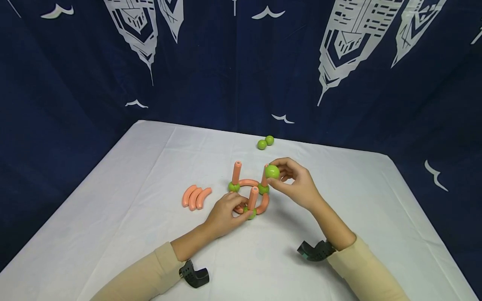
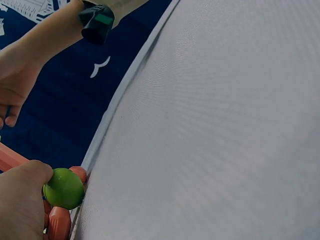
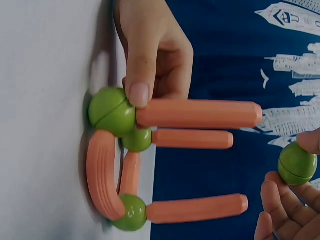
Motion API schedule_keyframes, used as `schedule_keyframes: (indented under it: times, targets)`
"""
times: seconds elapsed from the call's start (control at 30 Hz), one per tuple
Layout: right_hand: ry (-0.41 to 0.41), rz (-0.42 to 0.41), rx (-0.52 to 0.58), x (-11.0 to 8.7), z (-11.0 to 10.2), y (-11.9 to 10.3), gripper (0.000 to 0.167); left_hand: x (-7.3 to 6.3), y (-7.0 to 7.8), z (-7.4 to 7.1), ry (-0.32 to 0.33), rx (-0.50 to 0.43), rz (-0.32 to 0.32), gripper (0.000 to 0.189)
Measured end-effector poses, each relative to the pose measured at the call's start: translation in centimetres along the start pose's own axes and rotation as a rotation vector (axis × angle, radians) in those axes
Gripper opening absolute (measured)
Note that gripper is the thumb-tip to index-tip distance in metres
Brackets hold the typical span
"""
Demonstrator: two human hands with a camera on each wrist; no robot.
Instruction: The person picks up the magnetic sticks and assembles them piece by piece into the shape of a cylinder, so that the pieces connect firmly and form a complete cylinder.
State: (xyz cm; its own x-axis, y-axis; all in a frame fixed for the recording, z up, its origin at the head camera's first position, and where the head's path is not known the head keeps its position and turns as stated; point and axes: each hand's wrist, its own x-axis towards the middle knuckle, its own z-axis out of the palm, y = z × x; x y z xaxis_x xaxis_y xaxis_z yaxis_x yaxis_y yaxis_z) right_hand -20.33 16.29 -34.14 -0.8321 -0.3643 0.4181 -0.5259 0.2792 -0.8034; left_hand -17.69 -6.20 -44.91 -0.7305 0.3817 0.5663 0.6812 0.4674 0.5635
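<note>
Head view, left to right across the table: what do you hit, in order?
Three loose curved pink pieces → left hand → nearest upright pink stick → green ball held up → right hand.

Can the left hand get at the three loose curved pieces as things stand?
Probably yes: only tablecloth shows between the left hand and the curved pieces, though it grips the near green ball.

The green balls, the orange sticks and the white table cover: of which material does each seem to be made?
Green balls: probably hard plastic, smooth and glossy, judging by bright highlights and the fine seam line.
Orange sticks: likely moulded plastic, satin rather than shiny, with crisp edges; a curved piece shows grooves.
White table cover: apparently cloth, matt, with fold creases.
</note>
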Motion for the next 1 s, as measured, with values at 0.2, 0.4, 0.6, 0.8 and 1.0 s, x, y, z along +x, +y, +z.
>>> schedule_keyframes:
  times: [0.2,0.4,0.6,0.8,1.0]
  targets:
    - [-0.032,-0.015,0.0,-0.3,0.8,-0.4,0.035,0.0,-0.1,0.1,0.004,-0.013,-0.001,0.017]
    - [-0.057,-0.057,-0.016,-0.4,1.5,-0.8,0.034,0.0,-0.2,0.1,0.028,0.0,0.022,0.018]
    - [-0.077,-0.078,-0.033,-0.5,1.8,-0.9,0.034,-0.1,-0.2,0.0,0.014,-0.007,0.008,0.019]
    - [-0.084,-0.077,-0.035,-0.6,2.2,-0.8,0.035,-0.1,-0.2,0.0,0.018,-0.016,0.018,0.019]
    - [-0.09,-0.076,-0.059,-0.7,2.4,-0.7,0.035,0.0,-0.3,0.1,0.029,-0.023,0.034,0.018]
